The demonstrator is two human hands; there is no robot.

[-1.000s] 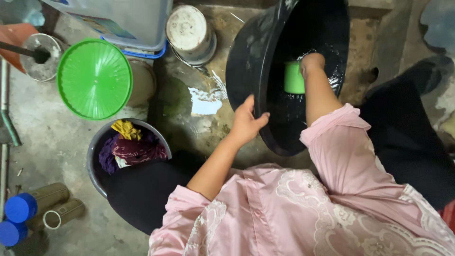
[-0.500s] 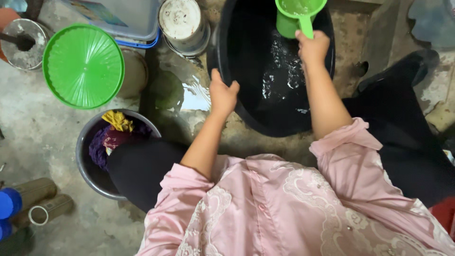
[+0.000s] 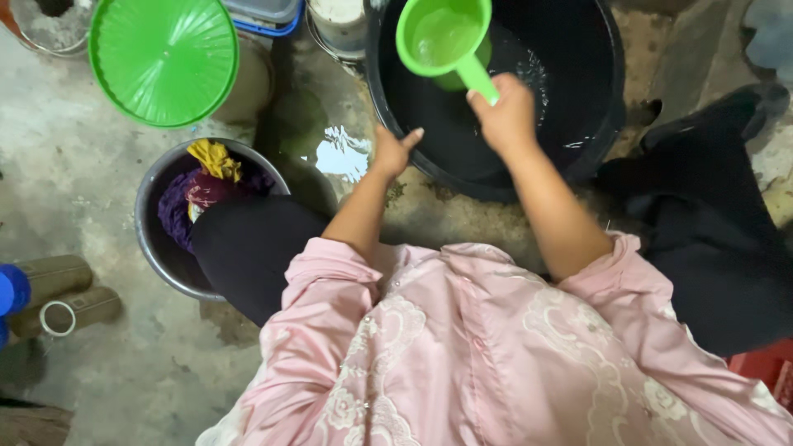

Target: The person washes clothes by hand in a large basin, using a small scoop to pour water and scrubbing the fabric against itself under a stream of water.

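while the green dipper [image 3: 443,37] is gripped by its handle in the closed right hand [image 3: 505,116] over the black tub [image 3: 595,124], the tub's rim is clasped by the left hand [image 3: 391,150]; one green lid [image 3: 163,59] and one steel basin of clothes [image 3: 153,239] are seen alongside.

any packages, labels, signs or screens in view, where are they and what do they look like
plastic storage box: top edge, right of the green lid; pale with blue rim, no label visible.
bottles: left edge, lying on the floor; tan, one with a blue cap.
No signs or screens.
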